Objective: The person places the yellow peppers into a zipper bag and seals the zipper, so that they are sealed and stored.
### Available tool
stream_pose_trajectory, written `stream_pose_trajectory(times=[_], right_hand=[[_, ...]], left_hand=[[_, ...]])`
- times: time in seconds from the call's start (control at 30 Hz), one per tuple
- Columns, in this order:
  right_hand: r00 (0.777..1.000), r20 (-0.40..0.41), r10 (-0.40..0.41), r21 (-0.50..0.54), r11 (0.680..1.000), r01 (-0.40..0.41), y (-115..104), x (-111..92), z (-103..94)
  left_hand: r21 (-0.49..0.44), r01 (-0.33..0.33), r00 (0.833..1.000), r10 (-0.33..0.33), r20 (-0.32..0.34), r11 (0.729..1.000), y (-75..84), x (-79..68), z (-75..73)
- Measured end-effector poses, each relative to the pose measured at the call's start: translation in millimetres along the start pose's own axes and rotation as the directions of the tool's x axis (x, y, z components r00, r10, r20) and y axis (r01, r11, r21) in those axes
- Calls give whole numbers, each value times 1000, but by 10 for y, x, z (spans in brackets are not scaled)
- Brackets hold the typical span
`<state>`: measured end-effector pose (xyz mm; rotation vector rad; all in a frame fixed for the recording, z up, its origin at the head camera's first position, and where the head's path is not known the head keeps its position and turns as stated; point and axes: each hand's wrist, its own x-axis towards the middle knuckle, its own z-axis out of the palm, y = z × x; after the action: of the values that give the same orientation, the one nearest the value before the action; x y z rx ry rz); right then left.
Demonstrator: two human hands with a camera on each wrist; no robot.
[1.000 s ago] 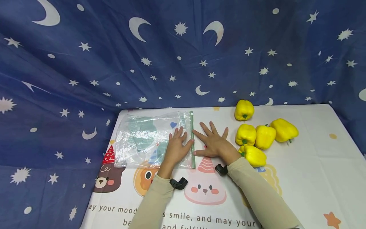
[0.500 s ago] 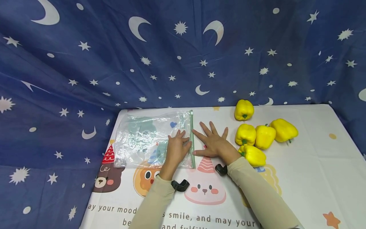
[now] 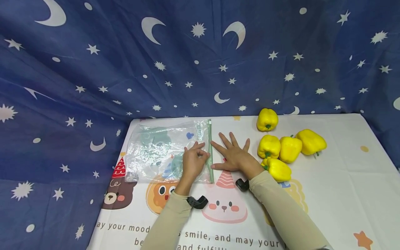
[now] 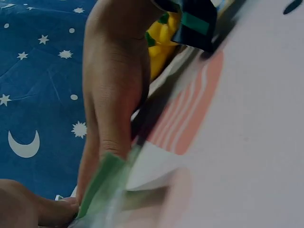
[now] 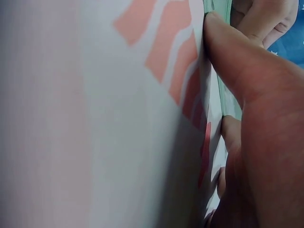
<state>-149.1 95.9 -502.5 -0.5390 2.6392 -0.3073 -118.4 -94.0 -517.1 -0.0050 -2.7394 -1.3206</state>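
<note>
A clear plastic zip bag [image 3: 150, 142] lies flat on the left part of the table, its green-edged mouth [image 3: 210, 139] facing right. Over the bag near that mouth, my left hand [image 3: 192, 163] has thumb and forefinger brought together, pinching the plastic. In the left wrist view the thumb tip meets the green strip [image 4: 104, 183], which tilts up there. My right hand [image 3: 235, 157] lies palm down with fingers spread, just right of the bag's mouth. Its thumb and fingertips [image 5: 213, 21] press at the green edge in the right wrist view.
Several yellow bell peppers [image 3: 290, 149] sit right of my right hand, one [image 3: 267, 119] farther back by the curtain. A white printed tablecloth [image 3: 337, 194] covers the table. A dark blue curtain [image 3: 175, 52] with stars and moons hangs behind and at the left.
My left hand has gone from lying spread on the bag to drawing thumb and forefinger together near its mouth. The right hand and the peppers have stayed in place.
</note>
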Motion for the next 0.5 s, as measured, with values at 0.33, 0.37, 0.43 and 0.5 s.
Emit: stream_pose_trajectory(times=[0.33, 0.37, 0.43, 0.5], right_hand=[[1000, 10, 1, 0, 1000, -1, -20, 2, -19], [1000, 8, 0, -2, 1000, 0, -20, 0, -22], [1000, 7, 6, -10, 1000, -6, -20, -7, -29], [1000, 9, 10, -17, 1000, -10, -26, -10, -35]], left_hand=[[10, -20, 999, 20, 46, 1000, 80, 26, -293], [28, -33, 998, 31, 45, 999, 95, 29, -331], [61, -47, 998, 44, 54, 997, 119, 27, -399], [85, -48, 997, 42, 72, 995, 129, 25, -454]])
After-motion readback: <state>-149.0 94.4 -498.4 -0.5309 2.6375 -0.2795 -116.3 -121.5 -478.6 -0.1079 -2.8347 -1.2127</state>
